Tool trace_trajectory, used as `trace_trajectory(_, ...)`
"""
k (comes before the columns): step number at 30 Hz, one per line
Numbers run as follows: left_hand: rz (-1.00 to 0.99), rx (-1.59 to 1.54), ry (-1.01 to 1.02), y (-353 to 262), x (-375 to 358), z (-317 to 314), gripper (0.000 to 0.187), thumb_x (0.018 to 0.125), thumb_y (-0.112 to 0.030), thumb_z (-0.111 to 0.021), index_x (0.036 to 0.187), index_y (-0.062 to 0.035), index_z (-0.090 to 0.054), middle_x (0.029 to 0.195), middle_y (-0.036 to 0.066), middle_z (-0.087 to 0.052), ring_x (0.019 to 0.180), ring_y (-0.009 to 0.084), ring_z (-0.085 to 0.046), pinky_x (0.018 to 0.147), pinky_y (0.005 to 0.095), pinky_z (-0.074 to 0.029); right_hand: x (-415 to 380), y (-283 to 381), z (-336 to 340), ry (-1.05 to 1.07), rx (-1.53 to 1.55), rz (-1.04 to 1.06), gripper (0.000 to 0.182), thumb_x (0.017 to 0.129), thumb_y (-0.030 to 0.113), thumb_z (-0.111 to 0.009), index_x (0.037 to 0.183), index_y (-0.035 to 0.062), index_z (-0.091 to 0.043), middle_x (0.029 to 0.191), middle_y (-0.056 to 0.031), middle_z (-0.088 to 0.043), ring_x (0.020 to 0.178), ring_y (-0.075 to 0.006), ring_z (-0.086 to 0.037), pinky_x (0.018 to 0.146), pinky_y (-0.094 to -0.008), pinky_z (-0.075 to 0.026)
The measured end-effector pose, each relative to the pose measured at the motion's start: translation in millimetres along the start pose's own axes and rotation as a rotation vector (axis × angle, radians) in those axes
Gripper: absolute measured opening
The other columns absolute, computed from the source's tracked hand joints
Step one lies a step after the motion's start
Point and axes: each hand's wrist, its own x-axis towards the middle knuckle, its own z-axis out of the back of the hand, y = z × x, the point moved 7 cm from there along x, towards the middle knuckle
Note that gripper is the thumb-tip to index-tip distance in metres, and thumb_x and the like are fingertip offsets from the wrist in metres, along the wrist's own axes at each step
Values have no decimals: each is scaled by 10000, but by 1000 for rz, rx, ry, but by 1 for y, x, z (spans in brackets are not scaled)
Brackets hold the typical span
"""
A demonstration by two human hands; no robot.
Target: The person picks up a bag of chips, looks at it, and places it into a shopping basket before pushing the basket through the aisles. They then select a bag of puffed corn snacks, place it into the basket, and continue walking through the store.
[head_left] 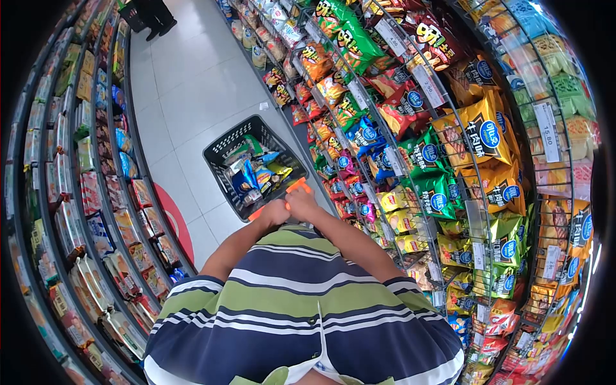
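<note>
My left hand (276,212) and my right hand (301,203) are side by side just in front of my body, both wrapped round the orange handle (299,185) of a black shopping basket (234,135). Beyond my hands the basket stands at floor level. Inside it lie several packaged goods: a blue snack packet (244,179), a yellow packet (282,169) and a green one (251,142). Part of the handle is hidden under my fingers.
Snack bags fill the wire shelves on the right, with yellow bags (486,131) nearby and price tags (547,131) along the edges. Boxed goods (101,234) line the left shelves. Up the tiled aisle (170,77) stands a person (160,20) beside a dark green basket (131,16).
</note>
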Motion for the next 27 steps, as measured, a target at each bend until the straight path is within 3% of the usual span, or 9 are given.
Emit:
trace_trajectory(4,-14,-13,-2,-6,-3,5,477,881,-433,-582,1080,-27,-733,1051,296,-712,1020,474,-674,911,525,-527,0,0,0,38,-11,-16,238,849,222,-658,1066,136,-705,1176,-64,-681,1199,-287,-572,929,-603,-444)
trace_trajectory(7,16,-63,-18,-8,-5,7,422,804,-296,-612,1057,22,-727,1083,308,-698,1039,461,-674,929,515,-528,1,0,3,51,-7,-23,270,844,220,-673,1099,138,-698,1200,-65,-671,1218,-288,-564,948,-605,-439)
trace_trajectory(16,-2,-37,2,-7,-4,8,448,855,-380,-588,1047,-1,-728,1043,317,-698,1018,487,-664,907,525,-528,1,3,7,78,-10,-36,332,803,235,-739,1120,140,-704,1239,-62,-655,1238,-292,-555,973,-604,-431)
trace_trajectory(27,-25,-58,19,6,7,1,502,846,-396,-599,1060,42,-721,1065,337,-683,1042,487,-658,926,525,-523,3,5,7,28,8,-26,287,794,246,-733,1057,134,-720,1214,-64,-666,1202,-297,-565,940,-603,-434)
